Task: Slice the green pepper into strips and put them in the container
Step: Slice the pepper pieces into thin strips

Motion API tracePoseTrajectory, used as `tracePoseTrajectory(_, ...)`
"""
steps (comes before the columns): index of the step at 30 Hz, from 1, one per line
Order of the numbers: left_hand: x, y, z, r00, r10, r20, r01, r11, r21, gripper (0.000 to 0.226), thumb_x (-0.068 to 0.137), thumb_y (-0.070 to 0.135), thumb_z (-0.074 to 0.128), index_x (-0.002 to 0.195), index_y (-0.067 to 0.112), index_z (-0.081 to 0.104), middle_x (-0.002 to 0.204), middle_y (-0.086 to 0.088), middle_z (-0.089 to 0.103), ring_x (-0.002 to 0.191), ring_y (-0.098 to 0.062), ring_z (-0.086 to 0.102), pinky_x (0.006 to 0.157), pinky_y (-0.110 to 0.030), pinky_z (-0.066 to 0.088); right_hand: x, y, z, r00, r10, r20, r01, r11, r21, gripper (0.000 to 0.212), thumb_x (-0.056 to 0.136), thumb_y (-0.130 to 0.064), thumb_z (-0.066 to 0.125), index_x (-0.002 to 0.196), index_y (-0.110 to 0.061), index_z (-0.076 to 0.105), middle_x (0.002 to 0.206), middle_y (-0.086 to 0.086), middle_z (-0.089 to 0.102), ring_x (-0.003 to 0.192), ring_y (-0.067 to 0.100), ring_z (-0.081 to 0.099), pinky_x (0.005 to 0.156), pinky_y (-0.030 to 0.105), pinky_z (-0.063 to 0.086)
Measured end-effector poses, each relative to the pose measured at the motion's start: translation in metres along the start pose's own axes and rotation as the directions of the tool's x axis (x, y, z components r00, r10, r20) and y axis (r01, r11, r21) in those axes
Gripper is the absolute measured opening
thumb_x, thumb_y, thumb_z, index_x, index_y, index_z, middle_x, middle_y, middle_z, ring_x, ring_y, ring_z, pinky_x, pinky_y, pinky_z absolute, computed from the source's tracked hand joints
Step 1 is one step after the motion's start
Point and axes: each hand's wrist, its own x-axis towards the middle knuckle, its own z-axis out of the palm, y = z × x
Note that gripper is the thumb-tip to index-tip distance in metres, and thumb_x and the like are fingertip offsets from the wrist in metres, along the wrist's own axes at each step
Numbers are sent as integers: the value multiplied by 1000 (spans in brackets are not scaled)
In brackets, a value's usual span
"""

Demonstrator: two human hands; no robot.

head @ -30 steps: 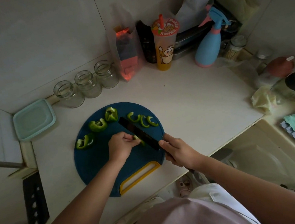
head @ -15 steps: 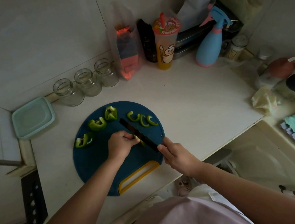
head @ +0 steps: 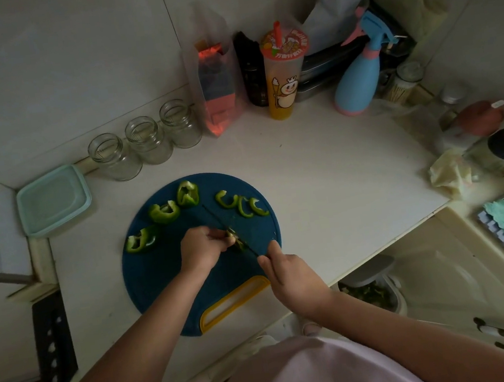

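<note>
A round blue cutting board [head: 160, 284] with a yellow handle lies on the white counter. My left hand [head: 200, 248] pinches a small green pepper piece [head: 234, 239] at the board's middle. My right hand [head: 289, 273] grips the handle of a dark knife [head: 226, 225], whose blade stands edge-down against that piece. Three larger pepper chunks [head: 164, 212] lie on the board's left and back. Several thin curved strips [head: 241, 206] lie to the right of the blade. A pale green lidded container [head: 53, 199] sits at the left.
Three empty glass jars [head: 146, 140] stand behind the board. A drink cup [head: 283, 72], a plastic bag, a dark bottle and a blue spray bottle [head: 360, 79] line the back wall. A small bin [head: 374, 290] with green scraps sits below the counter edge on the right.
The knife blade has turned from lying flatter and tilted to standing on edge and has come down onto the pepper piece my left hand holds. The other pieces have not moved.
</note>
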Motion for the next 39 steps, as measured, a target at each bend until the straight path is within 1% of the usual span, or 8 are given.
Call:
tracePoseTrajectory(3,1,0,-1,1000,-24,3,24,1000,14,16,72,6,77,66,16,66,66,-3,65,70,-20,63,78,-37,55,0,-5,5,1000,15,-2,-15,998,-64,23,103,-36,27,91,-17,27,59,-1,41,52,21,39,55,36,31)
tracePoseTrajectory(7,2,1,-3,999,-41,-3,41,998,40,14,70,4,76,67,13,67,78,-12,70,79,-26,67,81,-44,55,-1,-9,9,1000,3,-17,-6,986,-165,21,103,-38,25,93,-19,25,58,-4,38,51,21,39,54,34,30)
tracePoseTrajectory(11,1,4,-4,999,-48,8,48,998,34,20,71,3,75,62,18,64,72,-8,68,77,-26,66,82,-45,55,2,-13,9,1000,13,-16,-15,991,-130,21,103,-37,25,93,-19,25,59,-3,40,55,24,43,54,36,32)
tracePoseTrajectory(15,0,5,-3,998,-59,19,59,998,-16,22,74,3,74,62,20,66,65,-5,67,68,-22,63,80,-43,56,4,-15,9,999,40,-15,-41,996,-81,21,103,-36,25,92,-18,26,60,-2,41,53,21,40,55,36,33)
tracePoseTrajectory(24,3,8,-3,994,-105,16,106,993,-47,23,76,-3,69,62,15,64,67,-9,66,71,-26,66,75,-43,58,11,-15,11,1000,30,-2,-30,994,-101,20,103,-36,25,94,-19,26,59,-2,42,51,19,41,47,32,28)
tracePoseTrajectory(27,4,8,-2,994,-110,20,110,993,-51,17,75,-2,70,68,11,64,70,-11,67,70,-25,66,73,-41,58,14,-16,12,999,38,0,-38,995,-92,20,103,-36,25,94,-19,26,59,-1,42,51,21,41,48,34,30)
tracePoseTrajectory(36,3,8,2,984,-164,63,174,965,-195,10,83,-5,62,83,5,61,73,-14,66,65,-23,66,64,-34,57,19,-12,11,999,37,13,-36,998,-42,20,103,-35,26,94,-17,27,58,-2,41,48,13,37,44,24,24)
tracePoseTrajectory(39,9,14,-6,968,-202,147,216,973,-80,6,84,1,64,89,1,61,74,-14,66,66,-23,66,59,-30,56,17,-11,11,999,45,14,-45,999,-9,21,103,-34,27,93,-16,28,58,-2,40,48,13,36,44,24,24)
